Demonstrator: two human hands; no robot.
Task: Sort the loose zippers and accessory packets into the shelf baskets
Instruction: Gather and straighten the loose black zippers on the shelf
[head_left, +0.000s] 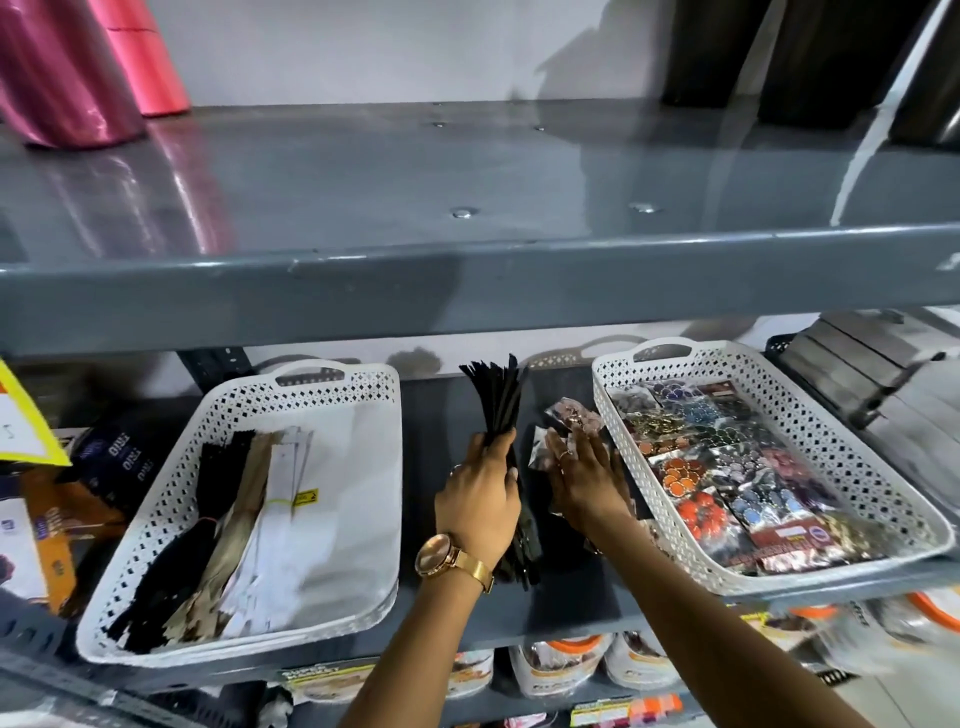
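My left hand (480, 493), with a gold watch on the wrist, grips a bundle of black zippers (496, 397) standing up between two white baskets. My right hand (584, 473) lies flat with fingers spread on clear accessory packets (569, 415) on the grey shelf, beside the right basket. The left basket (363, 395) holds black, beige and white zippers (244, 509) along its left side. The right basket (727, 358) is filled with colourful button and bead packets (727, 467).
A grey upper shelf (467, 280) overhangs the work shelf; pink rolls (78, 67) stand on it at the left. Boxes (104, 467) and a yellow sign sit left of the baskets, dark flat items (857, 364) at the far right. Jars and packets fill the shelf below.
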